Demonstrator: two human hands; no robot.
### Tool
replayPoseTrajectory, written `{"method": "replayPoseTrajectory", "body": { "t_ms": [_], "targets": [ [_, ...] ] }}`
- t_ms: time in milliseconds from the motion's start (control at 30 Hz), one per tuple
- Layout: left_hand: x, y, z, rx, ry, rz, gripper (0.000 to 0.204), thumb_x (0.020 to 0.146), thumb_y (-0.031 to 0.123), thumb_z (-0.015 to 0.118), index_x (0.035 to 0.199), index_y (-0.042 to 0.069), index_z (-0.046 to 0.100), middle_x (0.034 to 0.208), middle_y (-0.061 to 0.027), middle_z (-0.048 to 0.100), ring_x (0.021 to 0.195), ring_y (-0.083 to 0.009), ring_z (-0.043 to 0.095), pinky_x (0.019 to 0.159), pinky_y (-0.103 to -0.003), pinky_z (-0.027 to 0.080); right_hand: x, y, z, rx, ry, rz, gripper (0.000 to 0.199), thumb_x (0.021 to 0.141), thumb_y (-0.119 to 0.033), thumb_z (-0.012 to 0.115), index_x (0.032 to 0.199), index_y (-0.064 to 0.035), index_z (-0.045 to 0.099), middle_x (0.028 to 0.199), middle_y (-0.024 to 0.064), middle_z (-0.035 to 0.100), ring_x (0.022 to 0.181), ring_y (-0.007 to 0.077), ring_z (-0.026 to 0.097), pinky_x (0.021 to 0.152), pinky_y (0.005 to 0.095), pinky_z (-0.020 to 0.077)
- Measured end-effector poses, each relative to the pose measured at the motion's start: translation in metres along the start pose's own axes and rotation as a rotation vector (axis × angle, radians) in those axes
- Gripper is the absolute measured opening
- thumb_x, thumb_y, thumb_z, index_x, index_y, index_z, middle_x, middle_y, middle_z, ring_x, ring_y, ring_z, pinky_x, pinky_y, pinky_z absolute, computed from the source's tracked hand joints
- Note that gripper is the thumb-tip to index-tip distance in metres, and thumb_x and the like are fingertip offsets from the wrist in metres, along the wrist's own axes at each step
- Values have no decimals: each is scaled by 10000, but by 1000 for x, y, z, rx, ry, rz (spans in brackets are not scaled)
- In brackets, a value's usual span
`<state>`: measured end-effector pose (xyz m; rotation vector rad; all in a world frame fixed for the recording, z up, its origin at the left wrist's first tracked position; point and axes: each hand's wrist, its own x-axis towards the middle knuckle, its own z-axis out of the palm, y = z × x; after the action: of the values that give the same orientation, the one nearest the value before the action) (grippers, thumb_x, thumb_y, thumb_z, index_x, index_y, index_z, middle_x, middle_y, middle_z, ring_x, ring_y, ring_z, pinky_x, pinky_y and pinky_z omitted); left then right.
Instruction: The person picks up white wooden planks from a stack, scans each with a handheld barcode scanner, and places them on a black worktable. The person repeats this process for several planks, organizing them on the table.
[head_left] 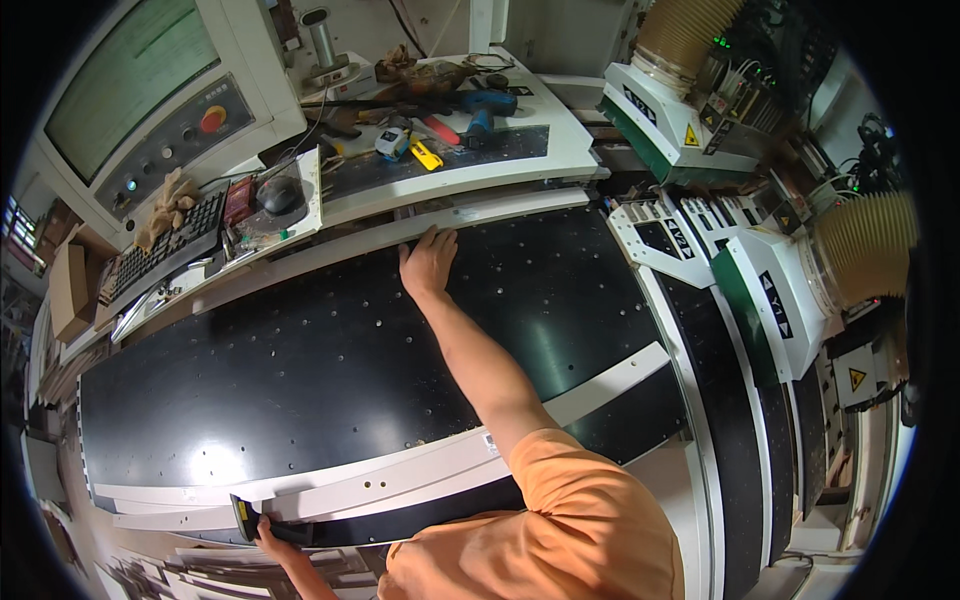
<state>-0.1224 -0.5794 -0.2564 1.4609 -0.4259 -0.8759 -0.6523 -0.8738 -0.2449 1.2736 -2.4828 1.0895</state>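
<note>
right hand [428, 262]: stretched way out across the black bed [330, 360], fingers spread flat, resting on the far white strip [470, 215] that runs along the bed's back edge. Open palm, pressing down, not gripping anything.

left hand [272, 540]: down at the near edge, curled tight around a dark handle [290, 530] with a yellow-and-black end [241, 512]. Can't tell what kind of tool it is, only the grip shows.

hands: well apart, one on each long side of the bed.

near strip [400, 480]: long white piece with a few small holes, lying along the bed's front edge, just beside the left hand's tool.

bed: big glossy black panel dotted with small holes, lamp glare near the front left.

bench [540, 150]: behind the bed, cluttered, with a blue drill [487, 104], a yellow knife [426, 155], a tape measure [392, 141].

console: keyboard [170, 245] and mouse [279, 194] far left, with a screen [130, 75] above and a red knob [213, 119] below it.

right side: white and green machine heads [770, 290] with tan ribbed hoses [868, 245].
</note>
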Motion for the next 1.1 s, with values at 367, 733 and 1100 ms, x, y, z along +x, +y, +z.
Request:
{"method": "replayPoseTrajectory", "body": {
  "t_ms": [367,733,1100],
  "targets": [
    [-11,20,10,42,3,-75,317,840,315,722,979,45,632,893,-46,594,759,-199,611,591,-350,527,66,124,-45,-43,45,42,547,969,-274,657,1272,150,489,1465,461,419,1438,571,359,1206,598,280],
    [-18,19,12,32,41,-4,346,838,272,757,1058,28,651,861,-22,602,738,-165,607,639,-316,519,76,174,-46,-53,84,-291,203,861,-177,692,914,19,700,1108,304,685,1219,496,572,1089,538,441],
    [-24,24,29,-149,72,45,304,849,184,747,1073,-1,658,902,-49,645,806,-167,622,750,-303,493,74,153,-139,245,-808,-4,597,1005,-382,671,1429,22,558,1458,181,590,1343,292,565,1102,390,466]
  ]
}}
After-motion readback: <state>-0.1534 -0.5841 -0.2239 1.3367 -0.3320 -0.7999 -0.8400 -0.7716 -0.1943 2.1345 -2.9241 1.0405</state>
